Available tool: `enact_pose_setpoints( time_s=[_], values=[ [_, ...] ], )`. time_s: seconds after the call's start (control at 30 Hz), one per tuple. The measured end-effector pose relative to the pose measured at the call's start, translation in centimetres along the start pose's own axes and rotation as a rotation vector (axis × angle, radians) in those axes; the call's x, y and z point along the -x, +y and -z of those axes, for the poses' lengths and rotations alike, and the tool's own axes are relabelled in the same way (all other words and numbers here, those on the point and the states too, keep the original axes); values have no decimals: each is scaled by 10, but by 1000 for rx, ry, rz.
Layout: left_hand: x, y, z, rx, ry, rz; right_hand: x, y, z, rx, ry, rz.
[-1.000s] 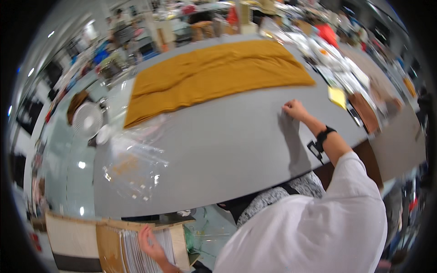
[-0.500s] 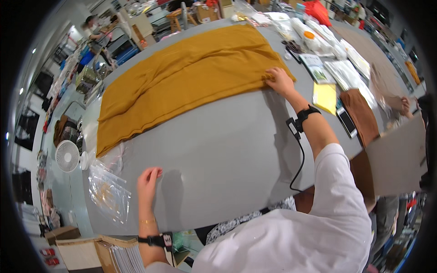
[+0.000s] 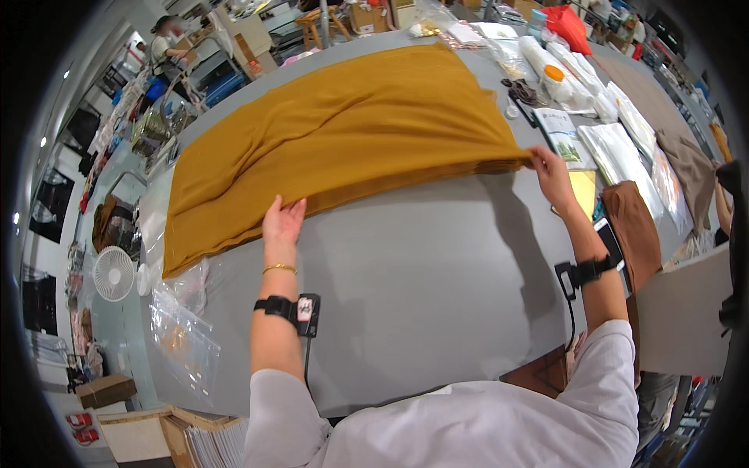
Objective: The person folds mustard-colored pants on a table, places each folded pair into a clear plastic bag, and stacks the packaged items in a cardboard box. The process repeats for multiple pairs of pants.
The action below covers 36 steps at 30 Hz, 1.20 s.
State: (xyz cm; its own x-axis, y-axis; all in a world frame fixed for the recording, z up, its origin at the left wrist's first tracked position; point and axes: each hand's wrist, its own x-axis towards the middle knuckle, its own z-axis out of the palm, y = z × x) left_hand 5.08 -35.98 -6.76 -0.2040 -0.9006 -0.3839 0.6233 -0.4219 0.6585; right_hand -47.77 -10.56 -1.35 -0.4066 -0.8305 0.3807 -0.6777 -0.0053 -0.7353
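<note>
A large mustard-yellow cloth (image 3: 343,132) lies folded lengthwise across the far half of a grey table (image 3: 421,288). My left hand (image 3: 282,221) rests flat, fingers spread, on the cloth's near edge toward its left end. My right hand (image 3: 551,173) pinches the cloth's near right corner, where several layers stack up. Both wrists carry black straps with a small device.
Clear plastic bags (image 3: 183,327) hang over the table's left edge. A yellow pad (image 3: 583,191), a brown cloth (image 3: 633,230), a phone (image 3: 608,238), booklets and wrapped goods crowd the right side. A white fan (image 3: 114,274) stands on the floor at left; a person (image 3: 165,47) works far back.
My left hand moved forward from the bare table onto the cloth's near edge. My right hand stayed at the cloth's right corner. My head has leaned further over the table.
</note>
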Motion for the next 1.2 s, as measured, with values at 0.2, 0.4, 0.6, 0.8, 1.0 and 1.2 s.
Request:
enact_pose_setpoints(
  time_s=[0.2, 0.4, 0.6, 0.8, 1.0, 1.2],
  values=[
    [99, 56, 64, -351, -78, -271, 132, -60, 30, 437, -59, 281],
    [216, 90, 101, -562, -6, -342, 204, -110, 40, 481, -61, 344],
    [253, 77, 128, -512, 56, -572, 240, -120, 50, 445, -19, 301],
    [123, 104, 137, -6, 12, -311, 123, -40, 10, 243, -186, -77],
    [82, 343, -15, -64, -141, -954, -176, -121, 122, 316, 161, 523],
    [170, 440, -15, -295, -170, -997, -95, -208, 167, 492, 205, 665]
  ],
)
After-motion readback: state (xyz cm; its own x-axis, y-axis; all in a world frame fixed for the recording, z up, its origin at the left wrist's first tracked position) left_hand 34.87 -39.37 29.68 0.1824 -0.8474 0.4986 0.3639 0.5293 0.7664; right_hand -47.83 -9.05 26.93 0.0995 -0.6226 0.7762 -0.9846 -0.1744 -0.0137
